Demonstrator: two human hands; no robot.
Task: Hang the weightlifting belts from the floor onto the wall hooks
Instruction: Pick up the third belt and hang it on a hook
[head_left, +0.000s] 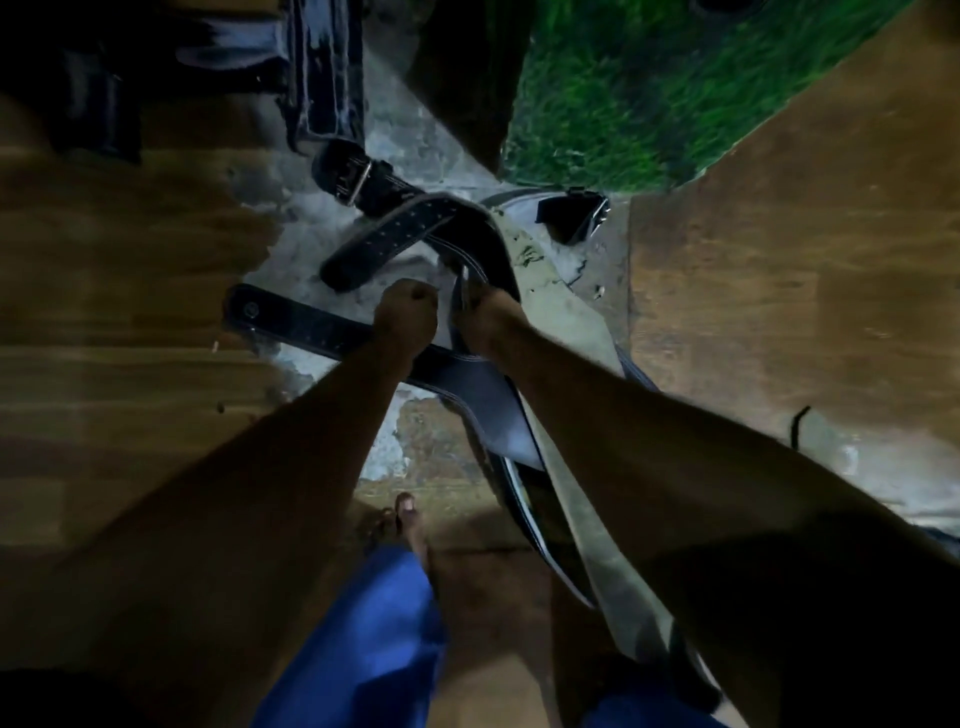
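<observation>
Currently, item 1: the belt in hand (488, 249), a dark weightlifting belt with a pale underside, arching up from the concrete floor (405, 447); its punched tail (384, 244) trails to the left and its long pale length runs back under the right forearm. Risk: the trailing ends may drag or snag on the second belt (322, 330), which lies flat on the floor just beside and partly beneath it, so that a lift could pull both or let 1 slide out of the grip. Dim light and blur add a chance of a poor hold. Item 2: right hand (488, 322), reached down with fingers curled round the edge of the held belt. Item 3: left hand (408, 317), just left of that belt, knuckles up and fingers curled tight; whether it holds the second belt beneath it cannot be told. Item 4: buckle end (358, 174), beyond the held belt, on the floor. No wall hooks show.
</observation>
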